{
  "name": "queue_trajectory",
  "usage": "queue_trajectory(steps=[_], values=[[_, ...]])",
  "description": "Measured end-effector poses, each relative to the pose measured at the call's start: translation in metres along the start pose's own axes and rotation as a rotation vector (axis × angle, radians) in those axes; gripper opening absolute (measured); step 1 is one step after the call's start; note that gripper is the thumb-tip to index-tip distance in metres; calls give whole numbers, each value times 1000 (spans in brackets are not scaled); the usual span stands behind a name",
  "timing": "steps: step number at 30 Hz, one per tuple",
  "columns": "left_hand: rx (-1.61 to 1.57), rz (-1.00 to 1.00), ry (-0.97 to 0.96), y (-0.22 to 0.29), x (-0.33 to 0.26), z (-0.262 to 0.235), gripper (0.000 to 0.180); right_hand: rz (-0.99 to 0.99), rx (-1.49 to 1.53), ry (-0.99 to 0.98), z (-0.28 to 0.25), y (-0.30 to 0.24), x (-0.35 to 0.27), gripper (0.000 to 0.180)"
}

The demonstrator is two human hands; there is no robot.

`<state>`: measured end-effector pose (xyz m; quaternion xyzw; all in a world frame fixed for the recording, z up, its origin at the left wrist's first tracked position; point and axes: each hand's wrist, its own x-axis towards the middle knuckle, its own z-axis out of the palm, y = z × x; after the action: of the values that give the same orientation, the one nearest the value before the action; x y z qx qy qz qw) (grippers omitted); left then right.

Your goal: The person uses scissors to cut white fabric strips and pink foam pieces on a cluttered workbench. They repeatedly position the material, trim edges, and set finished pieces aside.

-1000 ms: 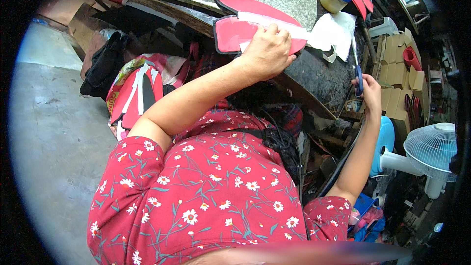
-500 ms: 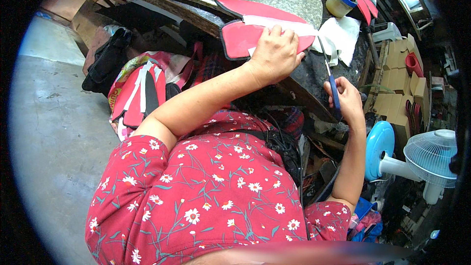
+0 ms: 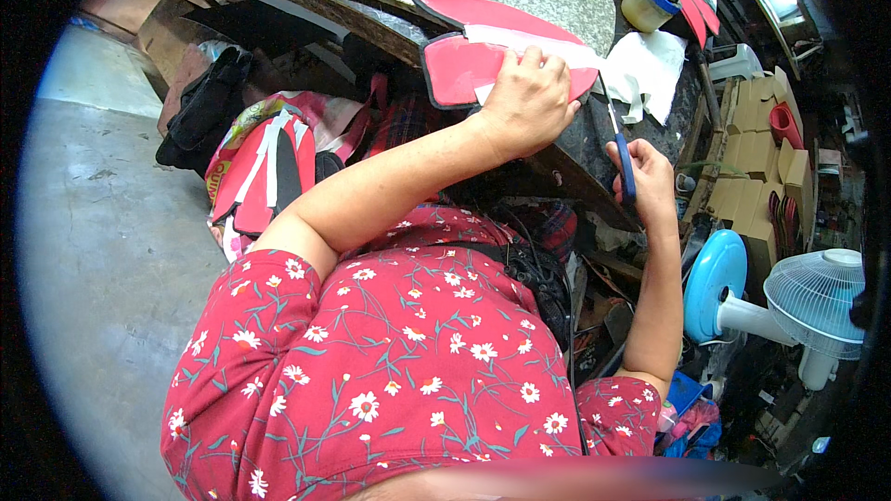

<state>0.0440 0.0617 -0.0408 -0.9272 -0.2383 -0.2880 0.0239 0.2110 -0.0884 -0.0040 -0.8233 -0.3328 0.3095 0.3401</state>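
Head view, left hand [image 3: 524,102]: pressed flat on red piece [image 3: 464,70], covering its middle.
Right hand [image 3: 645,181]: gripping blue-handled scissors [image 3: 620,144]; blades barely visible.

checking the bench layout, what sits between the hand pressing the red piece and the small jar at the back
In the head view, white sheet material lies on the bench between the left hand, pressing the red piece, and the jar.

Left hand [image 3: 525,100] flat, fingers spread; right hand [image 3: 647,184] fisted, thumb up.
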Motion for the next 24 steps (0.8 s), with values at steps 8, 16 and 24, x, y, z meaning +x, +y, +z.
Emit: queue_trajectory(steps=[8, 16, 24], values=[[29, 1, 15, 2, 2, 3, 48, -75, -315, 74, 7, 13, 17, 35], [31, 16, -9, 0, 1, 4, 48, -56, -351, 58, -3, 14, 19, 46], [-1, 41, -39, -4, 1, 2, 46, -46, -3, -78, -3, 11, 13, 35]])
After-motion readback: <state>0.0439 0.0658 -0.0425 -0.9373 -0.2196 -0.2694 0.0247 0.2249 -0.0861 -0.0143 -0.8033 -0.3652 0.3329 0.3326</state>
